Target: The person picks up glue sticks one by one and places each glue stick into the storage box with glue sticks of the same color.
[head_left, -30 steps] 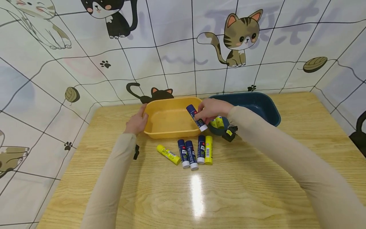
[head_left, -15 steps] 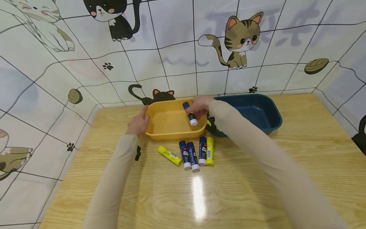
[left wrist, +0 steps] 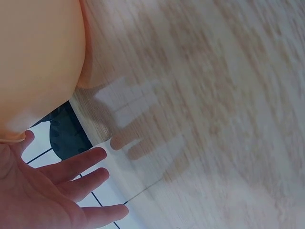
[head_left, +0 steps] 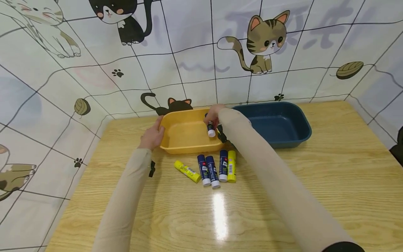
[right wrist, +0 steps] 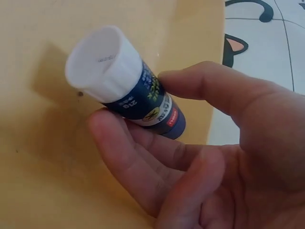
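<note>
In the head view the right hand (head_left: 214,114) is over the right part of the yellow tub (head_left: 185,149), pinching a blue glue stick (head_left: 211,130). The right wrist view shows that glue stick (right wrist: 143,95) between thumb and fingers, its white end towards the camera. At the tub's left end the left hand (head_left: 152,134) touches the rim; in the left wrist view the left hand's fingers (left wrist: 71,172) are spread and relaxed beside the tub wall (left wrist: 38,62). No other stick shows inside the visible part of the yellow tub.
A dark blue tub (head_left: 277,126) stands right of the yellow one, partly hidden by the right sleeve. In front lie a slanted yellow glue stick (head_left: 187,171), several blue ones (head_left: 212,172) and an upright-lying yellow one (head_left: 231,166). A cat-patterned sheet (head_left: 195,70) rises behind.
The right hand has moved left with the blue glue stick, from between the two tubs to over the yellow tub, and its sleeve now covers the blue tub's left end. The left hand stays put.
</note>
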A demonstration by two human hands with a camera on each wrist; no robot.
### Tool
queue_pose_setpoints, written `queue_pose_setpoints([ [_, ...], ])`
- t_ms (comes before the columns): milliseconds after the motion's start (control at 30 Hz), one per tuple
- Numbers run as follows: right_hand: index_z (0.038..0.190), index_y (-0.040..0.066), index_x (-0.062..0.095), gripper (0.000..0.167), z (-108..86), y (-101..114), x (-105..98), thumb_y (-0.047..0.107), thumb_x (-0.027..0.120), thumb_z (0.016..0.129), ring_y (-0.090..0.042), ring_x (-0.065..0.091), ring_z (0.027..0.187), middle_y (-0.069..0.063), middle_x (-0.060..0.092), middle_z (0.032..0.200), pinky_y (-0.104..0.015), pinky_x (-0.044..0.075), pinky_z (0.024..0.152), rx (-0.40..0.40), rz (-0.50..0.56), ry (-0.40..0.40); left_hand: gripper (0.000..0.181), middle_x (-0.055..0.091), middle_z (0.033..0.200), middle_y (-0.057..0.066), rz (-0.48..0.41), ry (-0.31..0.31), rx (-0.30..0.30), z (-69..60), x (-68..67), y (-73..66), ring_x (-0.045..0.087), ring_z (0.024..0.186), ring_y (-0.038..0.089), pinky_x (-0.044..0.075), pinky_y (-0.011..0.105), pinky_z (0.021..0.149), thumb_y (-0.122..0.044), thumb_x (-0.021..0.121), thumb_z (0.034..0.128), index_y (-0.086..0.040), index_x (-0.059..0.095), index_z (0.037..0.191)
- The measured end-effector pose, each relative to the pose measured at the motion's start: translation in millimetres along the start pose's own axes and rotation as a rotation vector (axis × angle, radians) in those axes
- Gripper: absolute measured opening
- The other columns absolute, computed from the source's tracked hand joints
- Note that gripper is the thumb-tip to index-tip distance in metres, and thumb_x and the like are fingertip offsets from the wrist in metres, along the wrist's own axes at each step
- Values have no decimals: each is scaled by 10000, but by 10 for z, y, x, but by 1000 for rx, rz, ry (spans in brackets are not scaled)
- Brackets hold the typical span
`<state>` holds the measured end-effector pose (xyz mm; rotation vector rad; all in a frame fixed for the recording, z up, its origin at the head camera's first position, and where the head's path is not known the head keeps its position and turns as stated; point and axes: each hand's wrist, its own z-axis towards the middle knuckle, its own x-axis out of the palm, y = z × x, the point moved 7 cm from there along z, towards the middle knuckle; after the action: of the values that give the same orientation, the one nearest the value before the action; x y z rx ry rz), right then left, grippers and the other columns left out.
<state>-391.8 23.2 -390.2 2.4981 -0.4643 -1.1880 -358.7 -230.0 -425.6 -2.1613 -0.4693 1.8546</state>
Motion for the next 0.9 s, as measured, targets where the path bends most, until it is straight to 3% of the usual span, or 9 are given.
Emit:
queue_pose_setpoints([
  [200, 1087, 57, 657, 272, -33, -17, 78, 229, 690, 880, -238, 535, 895, -86, 627, 1053, -327, 495, 752, 68, 76, 10, 558, 390, 1460, 237, 3, 11, 11, -7, 18, -12, 409, 1262, 497, 296, 660, 980, -342, 192, 1018, -249, 128, 1564],
  [433, 892, 69, 682, 170, 151, 40, 124, 234, 652, 867, -153, 481, 691, -31, 541, 824, -230, 369, 562, 11, -148, 7, 553, 422, 1411, 293, -7, -8, 29, -21, -33, -54, 446, 1218, 511, 338, 632, 971, -332, 219, 1025, -233, 140, 1563],
  [533, 858, 71, 681, 152, 199, 18, 127, 220, 650, 856, -152, 480, 672, -28, 529, 788, -227, 365, 548, 28, -140, 9, 548, 431, 1407, 287, -6, -10, 36, -16, -44, -78, 452, 1213, 511, 339, 629, 973, -331, 226, 1026, -235, 153, 1560],
  [633, 908, 73, 704, 170, 181, 21, 136, 222, 626, 884, -147, 495, 715, -27, 588, 828, -223, 374, 571, 16, -125, 31, 541, 437, 1403, 284, -5, -10, 35, -19, -50, -86, 457, 1209, 511, 341, 632, 968, -328, 229, 1027, -241, 161, 1557],
  [800, 1158, 18, 668, 327, 73, 39, 141, 234, 624, 916, -176, 601, 856, -100, 705, 1005, -200, 429, 606, 17, -6, 36, 540, 435, 1406, 282, 2, -11, 30, -26, -50, -68, 458, 1208, 509, 342, 633, 964, -325, 224, 1026, -244, 159, 1556],
  [900, 1158, -18, 654, 368, 42, 54, 154, 259, 638, 916, -220, 667, 918, -140, 710, 1019, -192, 481, 619, 2, 32, 23, 543, 428, 1413, 281, 2, -10, 26, -19, -46, -47, 453, 1213, 508, 342, 631, 966, -330, 224, 1025, -248, 153, 1558],
])
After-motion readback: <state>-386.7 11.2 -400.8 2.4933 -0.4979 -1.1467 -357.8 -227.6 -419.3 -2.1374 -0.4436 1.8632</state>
